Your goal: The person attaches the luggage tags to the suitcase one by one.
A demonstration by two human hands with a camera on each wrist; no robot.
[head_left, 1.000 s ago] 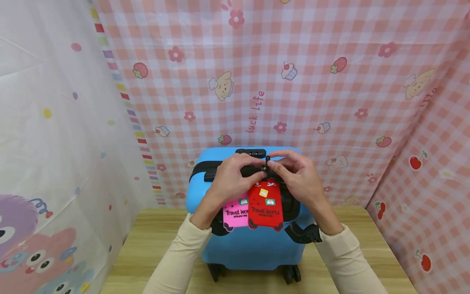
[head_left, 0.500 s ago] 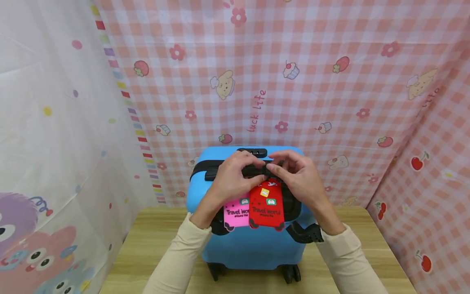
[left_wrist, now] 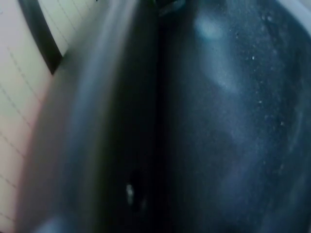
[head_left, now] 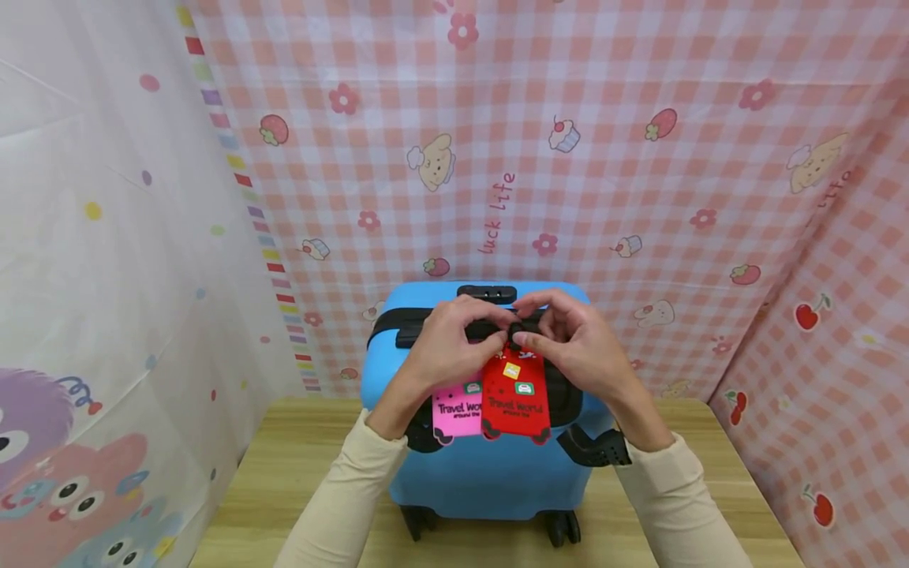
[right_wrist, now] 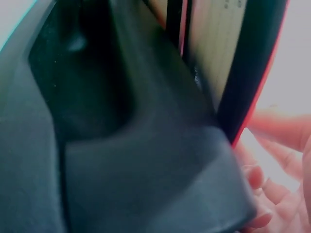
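A blue hard-shell suitcase [head_left: 490, 485] stands upright with a red luggage tag [head_left: 514, 402] and a pink luggage tag [head_left: 457, 410] hanging on its near side. The red tag partly covers the pink one. Above the red tag, my left hand [head_left: 454, 339] pinches the base of its black strap [head_left: 515, 334] between thumb and forefinger. My right hand [head_left: 582, 339] has thumb and forefinger at the same strap, holding it from the right. Fingertips hide most of the strap. In the right wrist view, right-hand fingers [right_wrist: 277, 174] show beside the red tag's edge [right_wrist: 267, 73].
A black combination lock [head_left: 486, 294] sits on the suitcase top, behind a black handle [head_left: 410, 335]. Wheels [head_left: 563, 527] rest on the wood-grain table [head_left: 298, 473]. A checked cloth [head_left: 604, 189] hangs close behind. Blurred black plastic [left_wrist: 233, 121] fills the left wrist view.
The strap's end stood up between the right fingertips a second ago; now it is bent down lower. My right thumb has come down slightly, while my left hand stays nearly in place.
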